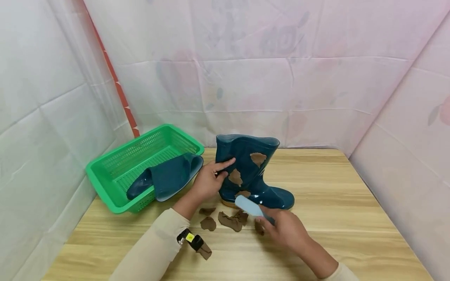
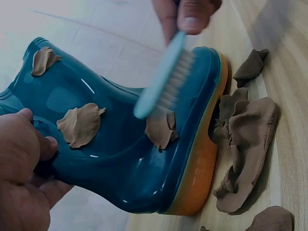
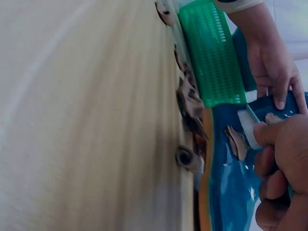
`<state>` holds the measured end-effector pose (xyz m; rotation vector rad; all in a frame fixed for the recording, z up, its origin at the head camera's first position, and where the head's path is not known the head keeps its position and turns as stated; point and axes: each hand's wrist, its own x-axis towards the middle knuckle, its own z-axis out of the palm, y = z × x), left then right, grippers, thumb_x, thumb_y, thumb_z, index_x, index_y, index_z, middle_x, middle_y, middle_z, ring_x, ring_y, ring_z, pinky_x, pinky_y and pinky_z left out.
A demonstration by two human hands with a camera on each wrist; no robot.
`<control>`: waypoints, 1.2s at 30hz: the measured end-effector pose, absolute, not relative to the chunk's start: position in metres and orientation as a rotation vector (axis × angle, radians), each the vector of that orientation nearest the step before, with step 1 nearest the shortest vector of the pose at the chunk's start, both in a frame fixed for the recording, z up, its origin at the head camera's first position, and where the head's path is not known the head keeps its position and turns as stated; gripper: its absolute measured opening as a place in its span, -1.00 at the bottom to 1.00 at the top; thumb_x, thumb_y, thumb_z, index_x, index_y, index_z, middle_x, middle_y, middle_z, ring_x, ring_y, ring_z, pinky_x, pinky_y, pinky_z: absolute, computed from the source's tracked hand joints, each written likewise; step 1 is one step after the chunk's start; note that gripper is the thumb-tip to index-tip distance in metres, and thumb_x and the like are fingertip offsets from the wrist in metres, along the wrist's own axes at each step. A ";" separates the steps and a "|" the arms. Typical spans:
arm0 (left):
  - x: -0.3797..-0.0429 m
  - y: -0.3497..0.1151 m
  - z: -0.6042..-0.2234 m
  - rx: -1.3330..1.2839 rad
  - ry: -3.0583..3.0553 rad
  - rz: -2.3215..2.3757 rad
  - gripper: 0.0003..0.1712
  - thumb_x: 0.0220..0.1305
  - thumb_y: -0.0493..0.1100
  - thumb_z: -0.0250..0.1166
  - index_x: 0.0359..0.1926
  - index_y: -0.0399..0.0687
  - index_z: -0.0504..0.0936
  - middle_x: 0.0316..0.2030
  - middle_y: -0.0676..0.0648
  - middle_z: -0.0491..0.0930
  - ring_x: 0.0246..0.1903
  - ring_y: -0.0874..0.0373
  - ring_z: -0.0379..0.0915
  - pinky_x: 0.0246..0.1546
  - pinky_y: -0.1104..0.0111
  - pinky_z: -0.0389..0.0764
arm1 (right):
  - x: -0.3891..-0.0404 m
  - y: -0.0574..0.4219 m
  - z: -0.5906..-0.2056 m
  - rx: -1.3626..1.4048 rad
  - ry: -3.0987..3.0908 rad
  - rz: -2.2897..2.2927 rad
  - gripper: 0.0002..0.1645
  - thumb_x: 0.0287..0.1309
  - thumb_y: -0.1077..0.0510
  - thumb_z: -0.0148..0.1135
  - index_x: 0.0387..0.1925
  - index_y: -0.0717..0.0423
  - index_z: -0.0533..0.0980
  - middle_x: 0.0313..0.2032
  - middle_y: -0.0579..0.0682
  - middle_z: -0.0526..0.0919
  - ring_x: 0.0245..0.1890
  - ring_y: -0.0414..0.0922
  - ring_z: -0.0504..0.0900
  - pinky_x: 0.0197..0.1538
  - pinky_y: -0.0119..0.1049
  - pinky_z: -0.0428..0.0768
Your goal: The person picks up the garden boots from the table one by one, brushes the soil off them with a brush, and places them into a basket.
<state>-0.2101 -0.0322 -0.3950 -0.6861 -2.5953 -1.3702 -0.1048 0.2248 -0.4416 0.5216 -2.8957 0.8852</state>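
A dark blue rain boot stands upright on the table, its toe to the right. Three patches of brown clay-like material stick to its side; one sits low, near the yellowish sole. My left hand grips the back of the shaft, its fingers and thumb on either side of it. In my right hand is a light blue brush, pinched by the handle. The left wrist view shows its pale bristles facing the boot, right at the low patch.
Several loose brown clay pieces lie on the wooden table in front of the boot. To the left stands a green perforated basket with a second blue boot leaning over its rim. White cloth hangs behind the table.
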 end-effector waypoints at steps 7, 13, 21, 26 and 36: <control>-0.216 -0.029 -0.402 -0.596 -2.588 -1.283 -0.42 0.48 -0.31 0.25 0.37 0.36 0.56 -0.33 -0.03 0.46 -0.68 0.11 0.18 -0.65 0.35 0.27 | -0.113 0.228 -0.440 0.441 -2.794 0.736 -0.45 0.39 -0.08 0.32 0.25 0.15 0.61 -0.81 -0.35 0.17 -0.80 -0.33 0.10 -0.66 -0.36 0.16; -0.216 -0.027 -0.404 -0.567 -2.590 -1.325 -0.42 0.50 -0.31 0.23 0.38 0.37 0.55 -0.33 -0.04 0.44 -0.70 0.12 0.17 -0.66 0.34 0.27 | -0.116 0.227 -0.447 0.450 -2.858 0.680 -0.48 0.37 0.00 0.36 0.25 0.17 0.61 -0.80 -0.32 0.19 -0.78 -0.34 0.15 -0.67 -0.36 0.17; -0.221 -0.024 -0.405 -0.551 -2.588 -1.403 -0.40 0.50 -0.31 0.22 0.38 0.41 0.54 0.16 -0.06 0.62 -0.73 0.13 0.16 -0.68 0.34 0.26 | -0.114 0.232 -0.437 0.405 -2.865 0.846 -0.47 0.39 -0.01 0.33 0.24 0.20 0.61 -0.82 -0.30 0.23 -0.82 -0.31 0.14 -0.68 -0.35 0.19; -0.222 -0.022 -0.407 -0.541 -2.566 -1.417 -0.41 0.50 -0.34 0.21 0.37 0.37 0.56 0.17 -0.11 0.61 -0.75 0.15 0.11 -0.69 0.35 0.24 | -0.117 0.230 -0.441 0.395 -2.877 0.809 -0.45 0.42 -0.03 0.30 0.28 0.20 0.58 -0.79 -0.29 0.26 -0.80 -0.31 0.18 -0.67 -0.35 0.21; -0.216 -0.019 -0.406 -0.524 -2.558 -1.418 -0.42 0.50 -0.34 0.21 0.38 0.34 0.56 0.22 -0.10 0.58 -0.75 0.15 0.13 -0.69 0.36 0.24 | -0.113 0.232 -0.437 0.414 -2.802 0.833 -0.48 0.39 -0.01 0.33 0.24 0.20 0.61 -0.80 -0.31 0.25 -0.81 -0.32 0.16 -0.69 -0.35 0.19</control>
